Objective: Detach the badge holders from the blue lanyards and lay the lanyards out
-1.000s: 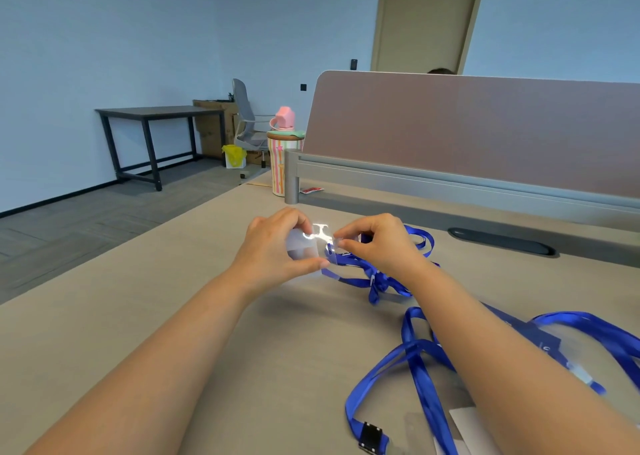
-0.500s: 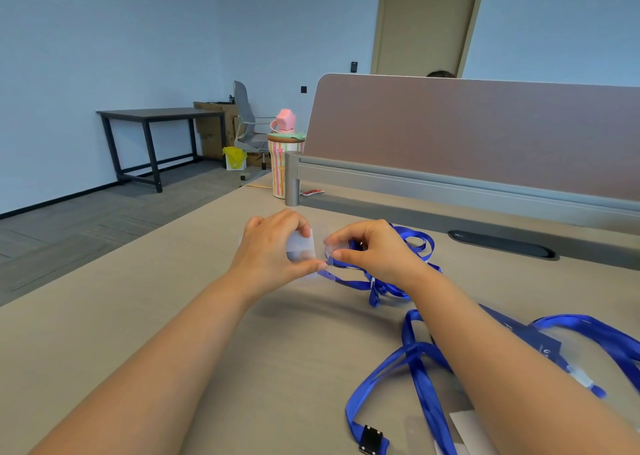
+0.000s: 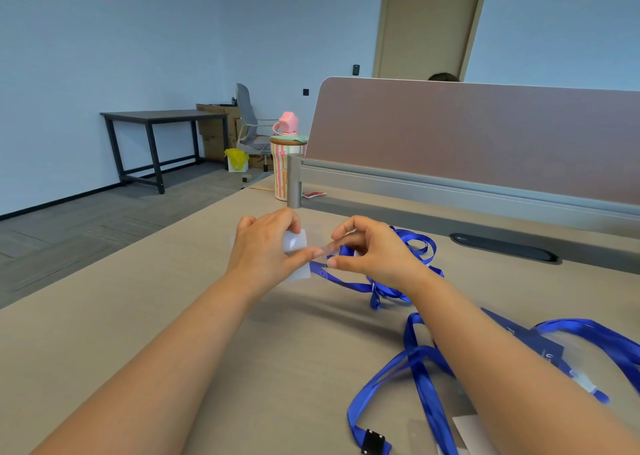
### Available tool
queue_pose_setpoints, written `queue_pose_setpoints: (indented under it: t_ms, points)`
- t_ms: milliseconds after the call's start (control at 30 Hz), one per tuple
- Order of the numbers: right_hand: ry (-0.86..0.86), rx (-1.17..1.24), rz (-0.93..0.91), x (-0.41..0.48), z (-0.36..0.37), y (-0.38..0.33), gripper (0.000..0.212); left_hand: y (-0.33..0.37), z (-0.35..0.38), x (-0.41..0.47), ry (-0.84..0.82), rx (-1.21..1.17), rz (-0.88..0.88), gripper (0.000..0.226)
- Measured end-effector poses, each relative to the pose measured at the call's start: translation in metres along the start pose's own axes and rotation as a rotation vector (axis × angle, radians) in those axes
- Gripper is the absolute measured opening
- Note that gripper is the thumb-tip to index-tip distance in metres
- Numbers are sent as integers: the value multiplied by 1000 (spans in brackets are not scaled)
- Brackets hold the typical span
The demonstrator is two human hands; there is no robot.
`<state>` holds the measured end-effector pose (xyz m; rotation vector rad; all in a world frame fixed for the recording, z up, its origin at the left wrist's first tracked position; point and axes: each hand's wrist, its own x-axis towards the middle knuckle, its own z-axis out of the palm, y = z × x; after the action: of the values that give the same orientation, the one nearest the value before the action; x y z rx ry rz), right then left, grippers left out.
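Left hand (image 3: 265,246) pinches the badge holder (image 3: 295,241) to brace it. Right hand (image 3: 375,252) pinches the lanyard (image 3: 391,295) end right beside it, probably to unhook the two.

— What stands at the far end of the desk (image 3: 156,316)?
— A striped tumbler (image 3: 280,174) with a pink lid (image 3: 288,123), just beside the brown partition (image 3: 485,135). A red packet (image 3: 313,194) lies near it.
— And beyond?
— A grey chair (image 3: 246,118), a dark table (image 3: 156,116), cardboard boxes (image 3: 213,135), a yellow bag (image 3: 236,158) and a door (image 3: 426,21).
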<state>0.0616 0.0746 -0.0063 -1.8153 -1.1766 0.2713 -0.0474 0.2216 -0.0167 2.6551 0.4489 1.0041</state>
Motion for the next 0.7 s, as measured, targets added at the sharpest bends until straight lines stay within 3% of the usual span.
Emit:
queue_pose_setpoints:
  t_ms: [200, 333, 700]
  points:
    - [49, 33, 9, 0, 3, 0, 20, 7, -5, -1, 35, -24, -34, 56]
    - [36, 107, 23, 0, 3, -2, 16, 3, -5, 1, 42, 41, 42, 36]
    - [118, 140, 23, -1, 4, -7, 25, 7, -9, 3, -66, 84, 107, 26]
